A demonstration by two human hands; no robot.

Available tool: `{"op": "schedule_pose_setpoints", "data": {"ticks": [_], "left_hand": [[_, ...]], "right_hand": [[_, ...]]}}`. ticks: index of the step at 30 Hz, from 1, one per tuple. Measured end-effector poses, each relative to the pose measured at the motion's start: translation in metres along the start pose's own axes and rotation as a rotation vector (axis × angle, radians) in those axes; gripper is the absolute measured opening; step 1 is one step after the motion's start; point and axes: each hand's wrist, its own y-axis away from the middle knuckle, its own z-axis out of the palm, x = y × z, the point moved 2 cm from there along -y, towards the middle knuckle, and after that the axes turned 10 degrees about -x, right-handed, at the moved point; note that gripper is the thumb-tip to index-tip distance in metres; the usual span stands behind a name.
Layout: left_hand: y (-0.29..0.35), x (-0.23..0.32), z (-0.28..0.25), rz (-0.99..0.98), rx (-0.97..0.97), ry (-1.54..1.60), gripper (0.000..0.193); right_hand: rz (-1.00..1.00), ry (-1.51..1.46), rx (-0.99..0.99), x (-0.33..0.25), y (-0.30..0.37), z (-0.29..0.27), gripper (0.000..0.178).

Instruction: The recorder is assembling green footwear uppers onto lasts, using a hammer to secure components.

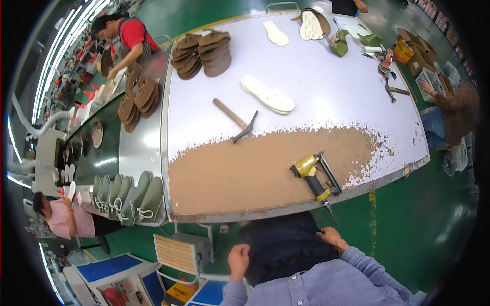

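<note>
My left hand (238, 261) is below the table's near edge, its fingers curled in at the left side of my dark trousers (286, 245). At their right side, my right hand (333, 238) bends its fingers onto the cloth; the fingertips are partly hidden. Both hands are off the table. Nearest to them on the tabletop (229, 188) lies a yellow and black nail gun (315, 176), with a hose fitting at the front edge. Farther in rest a hammer (236, 120) with a wooden handle and a pair of white insoles (268, 95).
Brown shoe uppers (214, 53) are stacked at the far left. Green shoes (127, 196) line the left bench. Another insole (276, 33), a green shoe (338, 43) and hand tools (390, 76) lie farther back. A slatted chair (176, 253) stands lower left. Co-workers are left and right.
</note>
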Motion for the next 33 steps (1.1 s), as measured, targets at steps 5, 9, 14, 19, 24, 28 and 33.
{"op": "schedule_pose_setpoints", "data": {"ticks": [5, 9, 14, 19, 24, 28, 33], "left_hand": [[-0.006, 0.074, 0.000, 0.177, 0.246, 0.262, 0.010], [-0.007, 0.052, 0.050, 0.078, 0.166, 0.050, 0.008], [-0.023, 0.057, 0.041, -0.047, 0.429, 0.108, 0.009], [-0.038, 0.071, 0.034, -0.087, 0.366, 0.275, 0.017], [-0.023, 0.045, 0.075, -0.134, 0.042, 0.141, 0.028], [-0.015, 0.026, 0.087, -0.167, -0.004, 0.202, 0.035], [-0.029, 0.038, 0.075, -0.096, -0.005, 0.350, 0.032]], "right_hand": [[-0.206, -0.085, 0.216, 0.027, 0.034, -0.038, 0.032], [-0.100, -0.086, 0.250, 0.076, 0.044, -0.033, 0.027], [-0.400, -0.203, 0.385, 0.013, 0.092, -0.081, 0.017], [-0.781, 0.104, 0.723, -0.059, 0.072, -0.116, 0.027], [-0.761, 0.320, 0.840, -0.102, 0.037, -0.123, 0.059], [-0.704, 0.393, 0.781, -0.085, 0.016, -0.129, 0.063], [-0.526, 0.312, 0.832, -0.043, 0.023, -0.160, 0.061]]}}
